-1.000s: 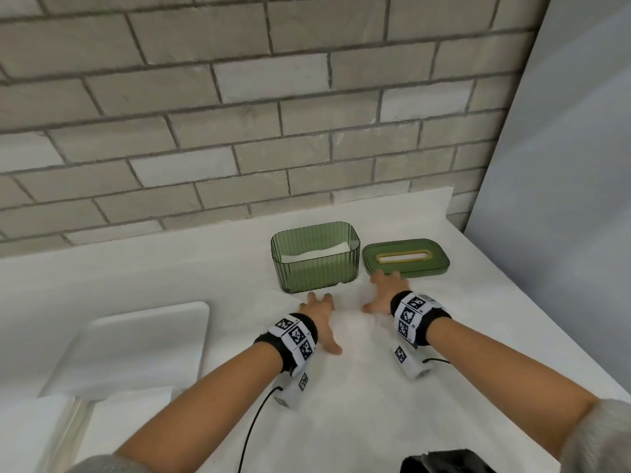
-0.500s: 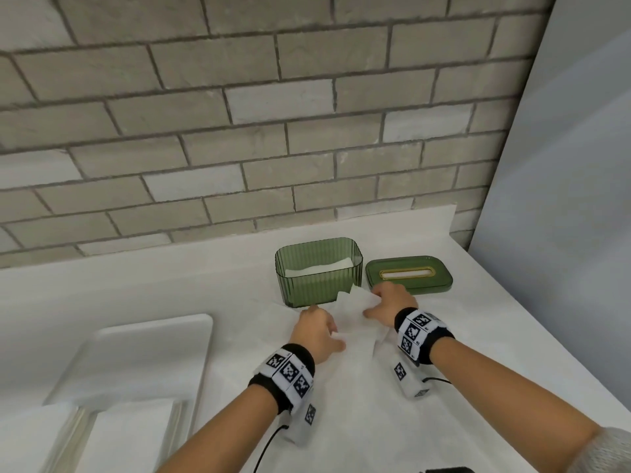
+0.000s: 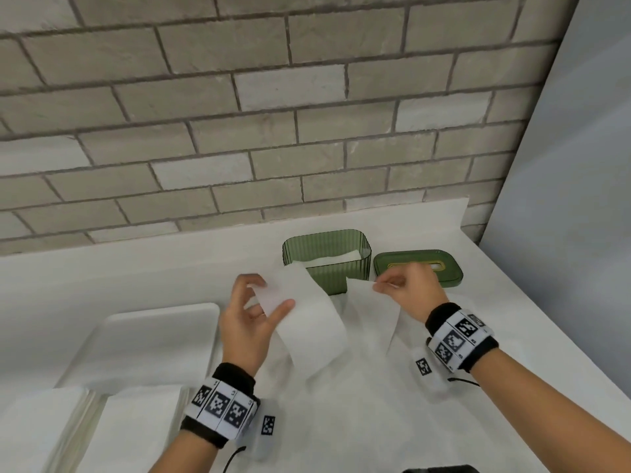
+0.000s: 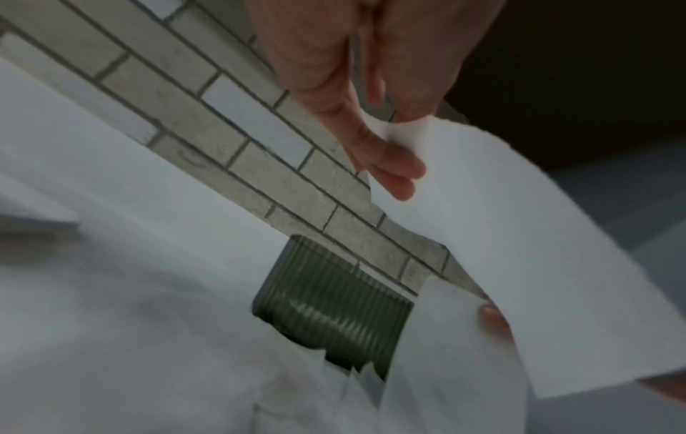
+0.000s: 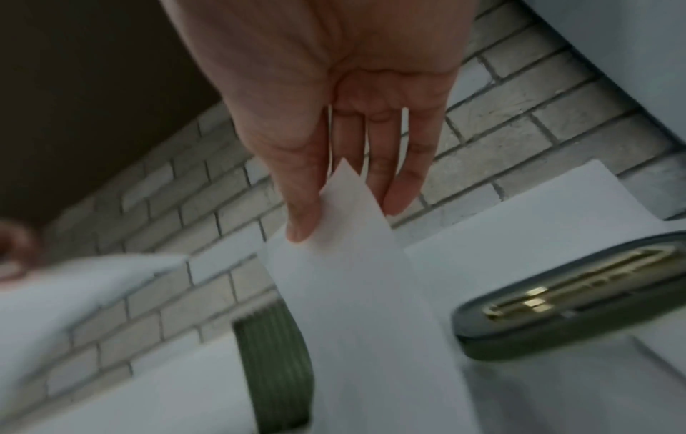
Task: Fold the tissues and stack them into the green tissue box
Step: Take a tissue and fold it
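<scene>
A white tissue [image 3: 317,322] is lifted off the counter in front of the green ribbed tissue box [image 3: 336,271], sagging in the middle. My left hand [image 3: 269,295] pinches its left far corner between thumb and fingers [image 4: 393,164]. My right hand [image 3: 392,285] pinches the right far corner [image 5: 334,205] with thumb and fingers. The near part of the tissue still lies on the counter. The box stands open with white folded tissues [image 3: 336,259] inside. In the left wrist view the box [image 4: 334,308] shows behind the raised sheet.
The green lid [image 3: 420,268] with a gold-edged slot lies right of the box, partly behind my right hand. A white tray [image 3: 153,336] sits at the left, with flat tissues [image 3: 136,425] near the front left. A brick wall backs the counter; a grey panel stands right.
Both hands went from lying flat on the tissue to pinching its far corners and raising them toward me. The view has tilted and the sheet now hangs between the hands.
</scene>
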The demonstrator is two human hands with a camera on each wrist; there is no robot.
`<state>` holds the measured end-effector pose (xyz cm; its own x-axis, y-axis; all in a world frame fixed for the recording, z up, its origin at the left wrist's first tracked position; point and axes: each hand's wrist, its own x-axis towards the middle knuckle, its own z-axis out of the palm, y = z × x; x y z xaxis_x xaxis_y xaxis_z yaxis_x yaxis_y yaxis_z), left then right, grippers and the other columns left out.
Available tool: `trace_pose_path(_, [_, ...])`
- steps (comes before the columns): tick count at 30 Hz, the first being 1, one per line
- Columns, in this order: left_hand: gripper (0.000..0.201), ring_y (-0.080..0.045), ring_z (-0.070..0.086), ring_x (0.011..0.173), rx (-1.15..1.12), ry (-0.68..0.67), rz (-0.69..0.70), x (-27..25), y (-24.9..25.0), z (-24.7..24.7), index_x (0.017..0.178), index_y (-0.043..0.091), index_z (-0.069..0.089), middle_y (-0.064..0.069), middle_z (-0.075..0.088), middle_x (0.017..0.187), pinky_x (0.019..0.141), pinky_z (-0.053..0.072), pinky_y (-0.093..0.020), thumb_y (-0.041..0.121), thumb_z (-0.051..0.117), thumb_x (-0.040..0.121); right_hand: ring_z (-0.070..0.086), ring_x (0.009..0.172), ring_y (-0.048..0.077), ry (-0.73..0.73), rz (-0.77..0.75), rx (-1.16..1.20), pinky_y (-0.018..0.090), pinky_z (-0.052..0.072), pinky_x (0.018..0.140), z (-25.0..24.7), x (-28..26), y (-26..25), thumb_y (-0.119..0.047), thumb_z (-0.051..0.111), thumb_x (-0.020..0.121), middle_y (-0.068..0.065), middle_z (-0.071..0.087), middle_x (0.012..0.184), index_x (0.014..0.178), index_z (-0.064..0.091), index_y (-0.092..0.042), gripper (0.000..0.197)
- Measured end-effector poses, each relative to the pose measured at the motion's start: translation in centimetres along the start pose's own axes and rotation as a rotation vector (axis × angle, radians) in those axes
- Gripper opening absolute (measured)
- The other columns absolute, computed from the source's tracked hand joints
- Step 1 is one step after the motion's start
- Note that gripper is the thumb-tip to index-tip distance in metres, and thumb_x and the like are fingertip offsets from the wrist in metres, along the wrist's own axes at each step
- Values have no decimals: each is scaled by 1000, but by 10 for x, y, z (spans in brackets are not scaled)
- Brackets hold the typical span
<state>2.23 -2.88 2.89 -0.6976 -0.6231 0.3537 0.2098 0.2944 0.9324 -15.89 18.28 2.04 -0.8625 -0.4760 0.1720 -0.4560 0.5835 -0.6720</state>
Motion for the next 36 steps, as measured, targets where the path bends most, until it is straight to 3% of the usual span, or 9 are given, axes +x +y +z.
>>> trace_pose_path(2, [25,-2,40,40,86,-3,49,2,0,-9,87,8,64,10,59,69,47,33,-9,6,83,71,68,74,5,-68,-117,111,26,55,76,-16,-13,-22,-22,80,75,-8,74,75,74,76,-19,5])
trace_pose_path(6, [30,-5,34,42,100,-40,72,4,2,-17,99,14,72,-4,66,101,47,35,-10,-3,79,75,68,69,12,-688,-246,228,26,52,77,-63,-42,-78,-15,84,71,-3,75,72,76,77,-12,9])
trace_pose_path(8, [39,-5,44,44,22,-114,38,3,10,-14,107,16,71,-3,66,111,49,42,-13,-8,75,76,68,70,13,-821,-269,295,28,52,77,-74,-46,-95,-11,83,71,1,75,74,81,77,-8,12])
trace_pose_path(11, [47,-16,73,69,-164,-233,-9,-2,25,-6,117,10,67,-2,66,119,66,57,-22,-15,70,77,68,70,15,-613,-348,443,23,53,73,-69,-36,-110,-4,80,72,10,75,80,85,76,-2,14])
trace_pose_path(15, [27,-25,71,79,-277,-288,-38,-2,41,-2,108,12,72,-14,70,105,65,57,-35,8,58,85,69,74,8,-362,-390,438,17,52,73,-57,-17,-118,-12,80,73,0,76,81,84,77,-5,13])
trace_pose_path(21, [36,-39,67,75,-365,-277,-167,0,48,-4,100,11,75,-22,70,92,65,52,-49,39,60,82,69,76,8,-248,-400,356,18,50,71,-48,-5,-124,-16,82,73,-4,76,78,78,78,-14,6])
trace_pose_path(29, [30,-26,74,77,-333,-290,-102,-2,50,3,110,-3,66,-6,76,100,61,59,-30,-10,65,81,70,78,15,-235,-356,372,26,54,74,-38,-3,-123,-20,82,72,-1,76,78,77,78,-15,8])
trace_pose_path(33, [40,-35,73,75,-269,-256,-36,-1,46,-8,117,9,58,-12,71,110,65,61,-41,-12,64,83,65,64,15,-211,-205,375,25,54,68,-28,8,-98,-30,80,75,4,74,72,79,76,-13,18])
trace_pose_path(36, [46,-49,67,73,-252,-224,-35,-1,41,-24,116,16,44,-23,66,105,65,56,-51,-10,65,84,66,74,17,-349,-35,29,26,52,71,-11,26,-54,-34,77,77,-2,72,78,86,75,-17,19])
